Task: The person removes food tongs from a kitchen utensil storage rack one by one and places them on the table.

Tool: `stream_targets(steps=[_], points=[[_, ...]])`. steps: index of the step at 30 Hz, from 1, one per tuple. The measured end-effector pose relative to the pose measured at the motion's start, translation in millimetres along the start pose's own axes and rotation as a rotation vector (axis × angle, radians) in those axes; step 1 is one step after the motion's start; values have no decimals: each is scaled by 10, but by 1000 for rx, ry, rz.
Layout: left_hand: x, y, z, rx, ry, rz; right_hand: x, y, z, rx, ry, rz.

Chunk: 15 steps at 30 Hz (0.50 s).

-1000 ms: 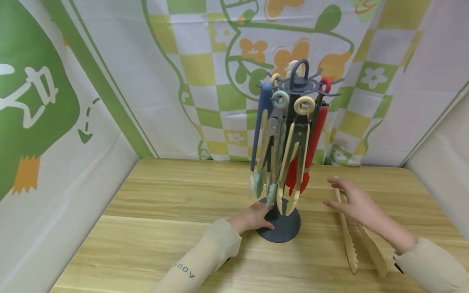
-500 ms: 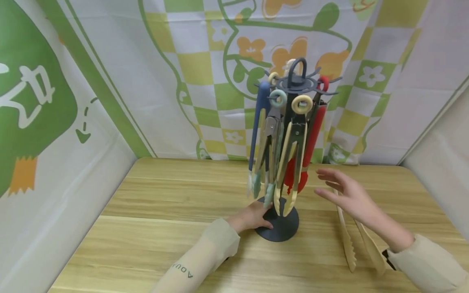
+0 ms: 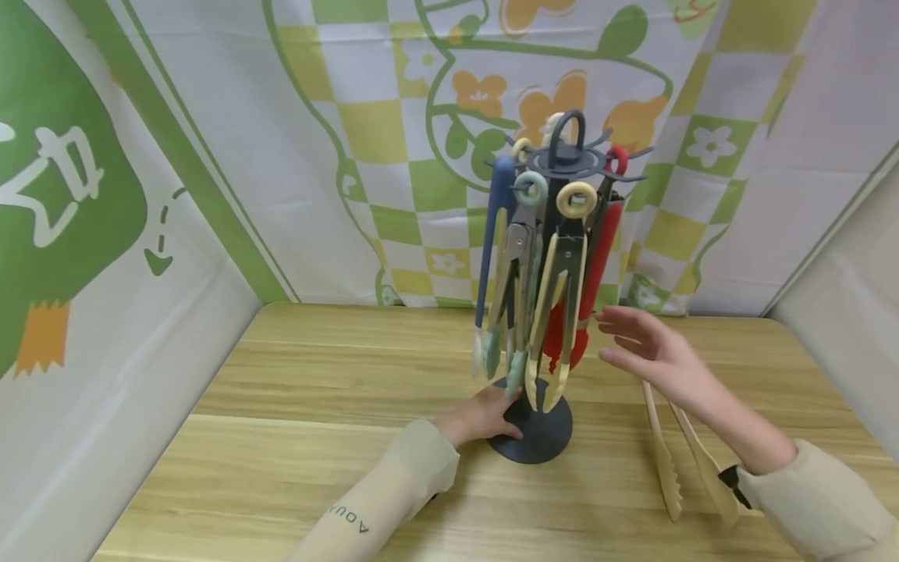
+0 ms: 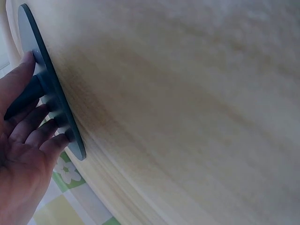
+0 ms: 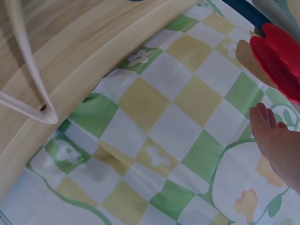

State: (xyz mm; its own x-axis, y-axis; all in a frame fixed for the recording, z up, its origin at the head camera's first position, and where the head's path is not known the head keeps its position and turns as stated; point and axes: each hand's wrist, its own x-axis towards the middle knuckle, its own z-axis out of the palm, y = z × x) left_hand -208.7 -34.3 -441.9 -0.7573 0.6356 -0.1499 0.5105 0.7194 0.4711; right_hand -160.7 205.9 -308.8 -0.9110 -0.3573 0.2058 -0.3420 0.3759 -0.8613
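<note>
A dark grey utensil stand [image 3: 544, 437] stands upright on the table, with several tongs hanging from its hooks. My left hand [image 3: 481, 414] is round the foot of its post; in the left wrist view the thumb and fingertips press on the round base [image 4: 29, 35]. Cream tongs [image 3: 576, 257] hang at the front. Beside them are mint tongs [image 3: 520, 242], blue tongs [image 3: 500, 195] and red tongs [image 3: 605, 250]. My right hand [image 3: 649, 351] is in the air just right of the red tongs, fingers loosely bent, holding nothing. The right wrist view shows red tongs tips [image 5: 281, 61] above that hand.
Pale wooden-looking tongs [image 3: 667, 468] lie spread on the table [image 3: 316, 375], below my right forearm. Patterned cloth [image 3: 393, 125] hangs behind the table, and pale side walls [image 3: 857, 312] flank it.
My right hand has moved left and up, from over the loose tongs toward the red tongs. The left hand stays at the stand's base.
</note>
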Motion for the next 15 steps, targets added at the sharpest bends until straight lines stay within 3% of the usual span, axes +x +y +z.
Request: stream_targets(steps=[8,15], points=[[8,-14,9,13,-9,-8,54,-35,-25,77,-22,-6],[1,-8,22,-15,-14,-18,117,-51,4,158,-27,-80]])
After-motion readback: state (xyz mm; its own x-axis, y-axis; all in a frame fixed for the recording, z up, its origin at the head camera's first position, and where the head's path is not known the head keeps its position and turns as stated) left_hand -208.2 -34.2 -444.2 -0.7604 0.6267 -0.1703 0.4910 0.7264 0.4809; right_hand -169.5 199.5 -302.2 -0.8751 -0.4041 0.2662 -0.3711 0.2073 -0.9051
